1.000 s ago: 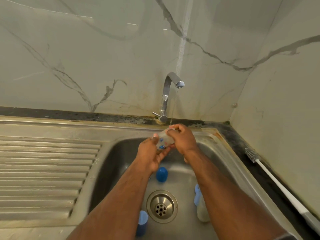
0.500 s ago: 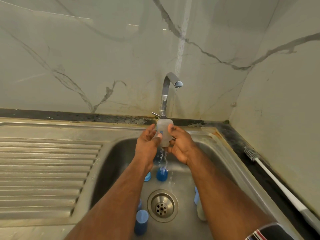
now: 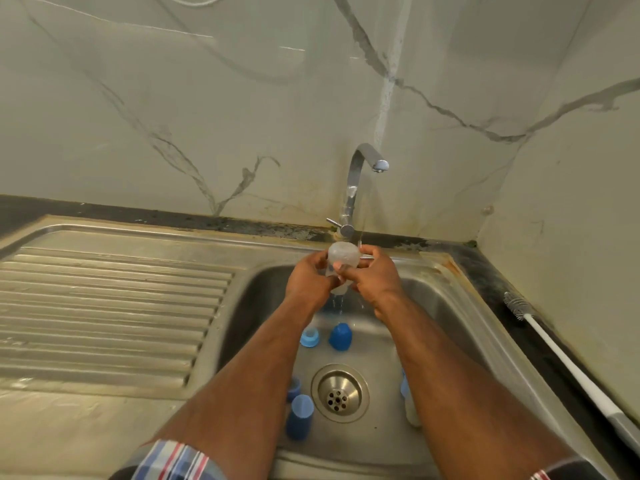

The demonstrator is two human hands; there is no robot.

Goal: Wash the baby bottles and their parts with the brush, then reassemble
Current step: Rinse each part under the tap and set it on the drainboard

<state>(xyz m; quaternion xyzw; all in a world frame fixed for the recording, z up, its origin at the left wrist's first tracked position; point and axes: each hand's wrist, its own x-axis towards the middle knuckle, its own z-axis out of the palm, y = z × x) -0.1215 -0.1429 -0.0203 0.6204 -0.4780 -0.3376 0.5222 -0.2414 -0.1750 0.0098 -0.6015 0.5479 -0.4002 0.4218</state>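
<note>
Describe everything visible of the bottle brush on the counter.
The bottle brush lies flat on the dark counter strip right of the sink, along the wall's foot. Its grey bristle head points away from the person; a long white handle runs toward them, ending in a grey grip. Neither hand touches it.

Both bare forearms reach forward from plaid short sleeves and meet at the wrists' far end. The left hand [image 3: 310,278] curls its fingers round a clear bottle [image 3: 341,259], thumb across its front. The right hand [image 3: 375,277] closes on the same bottle from the other side, just beside the left grip, knuckles up.
</note>
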